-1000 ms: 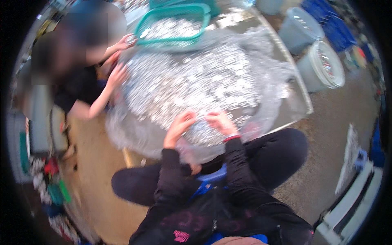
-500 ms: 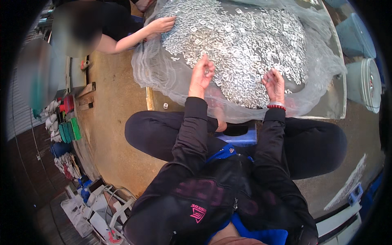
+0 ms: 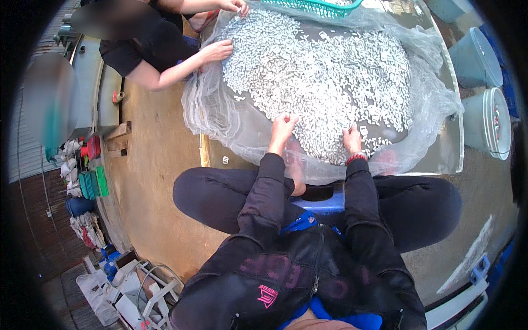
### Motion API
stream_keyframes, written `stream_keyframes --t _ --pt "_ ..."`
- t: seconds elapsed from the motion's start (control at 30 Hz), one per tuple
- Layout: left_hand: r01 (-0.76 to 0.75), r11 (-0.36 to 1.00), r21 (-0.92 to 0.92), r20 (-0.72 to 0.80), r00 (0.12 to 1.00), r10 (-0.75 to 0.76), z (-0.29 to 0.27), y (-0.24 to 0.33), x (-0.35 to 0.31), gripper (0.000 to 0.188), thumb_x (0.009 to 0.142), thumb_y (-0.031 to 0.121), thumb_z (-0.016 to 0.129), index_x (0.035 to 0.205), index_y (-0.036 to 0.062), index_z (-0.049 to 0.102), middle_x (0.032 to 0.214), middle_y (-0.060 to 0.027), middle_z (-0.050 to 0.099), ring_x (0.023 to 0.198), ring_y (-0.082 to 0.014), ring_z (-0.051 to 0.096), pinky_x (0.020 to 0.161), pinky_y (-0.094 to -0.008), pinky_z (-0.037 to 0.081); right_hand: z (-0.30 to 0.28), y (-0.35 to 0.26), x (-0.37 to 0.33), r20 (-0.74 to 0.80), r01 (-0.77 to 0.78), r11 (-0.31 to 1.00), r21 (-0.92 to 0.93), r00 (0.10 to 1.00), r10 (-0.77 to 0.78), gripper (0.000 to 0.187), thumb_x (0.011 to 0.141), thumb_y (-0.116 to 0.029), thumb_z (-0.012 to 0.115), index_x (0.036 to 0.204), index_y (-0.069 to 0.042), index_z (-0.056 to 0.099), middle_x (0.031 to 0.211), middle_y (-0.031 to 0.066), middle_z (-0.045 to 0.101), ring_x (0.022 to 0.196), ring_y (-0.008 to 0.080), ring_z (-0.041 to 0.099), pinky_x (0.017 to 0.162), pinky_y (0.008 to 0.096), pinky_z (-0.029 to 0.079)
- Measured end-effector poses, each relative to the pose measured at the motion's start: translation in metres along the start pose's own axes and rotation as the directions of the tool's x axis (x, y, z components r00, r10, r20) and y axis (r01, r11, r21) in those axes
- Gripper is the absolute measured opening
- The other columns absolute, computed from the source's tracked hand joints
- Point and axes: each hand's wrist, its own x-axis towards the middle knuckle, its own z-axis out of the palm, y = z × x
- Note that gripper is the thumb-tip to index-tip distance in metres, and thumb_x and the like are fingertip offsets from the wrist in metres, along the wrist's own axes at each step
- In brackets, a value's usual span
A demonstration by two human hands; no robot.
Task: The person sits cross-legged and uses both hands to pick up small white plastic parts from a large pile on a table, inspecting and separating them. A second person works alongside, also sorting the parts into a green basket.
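A wide heap of small silvery-white slide buckles lies spread on a sheer white mesh cloth in front of me. At the heap's near left edge is my left hand, thumb and fingertips pinched together; what they hold, if anything, is too small to make out. My right hand reaches to the near right edge, its fingertips closed at the buckles, and their contents are hidden. Just right of it a single larger-looking buckle stands out against the dark surface.
A co-worker's hand touches the heap's left edge, the other hand above it. A green basket stands at the far side. White buckets stand at right. One loose buckle lies on the floor left of the mesh.
My hands have come lower and closer together, to the heap's near edge. Bright buckles scattered over the heap no longer stand out. The green basket and the co-worker's other hand have come into view.
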Motion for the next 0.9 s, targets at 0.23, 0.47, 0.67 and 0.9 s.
stream_keyframes --t 0.23,0.47,0.67,0.9 --pt "0.139 0.505 -0.852 0.317 0.904 0.287 -0.028 0.041 -0.010 0.029 0.094 0.034 0.051 0.090 0.0061 0.059 0.097 -0.0116 0.065 0.067 -0.0113 0.056 0.043 -0.0191 0.038 -0.023 -0.061 -0.030 0.380 -0.264 0.537 0.801 0.917 -0.117 0.012 0.085 -0.019 0.056 0.078 -0.010 0.052 0.058 -0.0032 0.043 0.045 0.0060 0.038 0.039 0.0220 0.026" --pt "-0.020 0.968 -0.252 0.033 0.999 0.029 -0.008 0.015 0.034 0.035 0.080 0.037 0.071 0.088 0.0035 0.064 0.086 -0.0106 0.068 0.070 -0.0148 0.062 0.051 -0.0281 0.047 -0.081 -0.073 -0.042 0.118 -0.165 -0.052 0.985 0.860 -0.497 0.024 0.074 -0.006 0.051 0.098 -0.007 0.049 0.090 0.0098 0.053 0.067 0.0169 0.049 0.050 0.0252 0.038" --pt "-0.092 0.860 0.503 -0.008 0.994 0.111 0.016 -0.016 0.038 0.031 0.078 0.032 0.072 0.083 0.0027 0.064 0.078 -0.0171 0.065 0.071 -0.0268 0.064 0.071 -0.0413 0.049 -0.065 -0.058 -0.024 0.252 -0.156 0.348 0.925 0.934 -0.252 0.029 0.084 -0.019 0.060 0.109 -0.006 0.055 0.075 0.0033 0.057 0.054 0.0085 0.049 0.042 0.0191 0.032" --pt "0.083 0.588 -0.805 0.190 0.974 0.124 -0.015 0.032 0.018 0.013 0.081 0.019 0.058 0.088 0.0087 0.060 0.084 -0.0093 0.061 0.081 -0.0199 0.064 0.056 -0.0317 0.051 0.002 -0.037 -0.020 -0.023 0.077 0.984 -0.162 0.996 -0.082 0.044 0.081 -0.032 0.068 0.116 -0.009 0.052 0.095 0.0193 0.066 0.094 0.0364 0.062 0.080 0.0464 0.047"
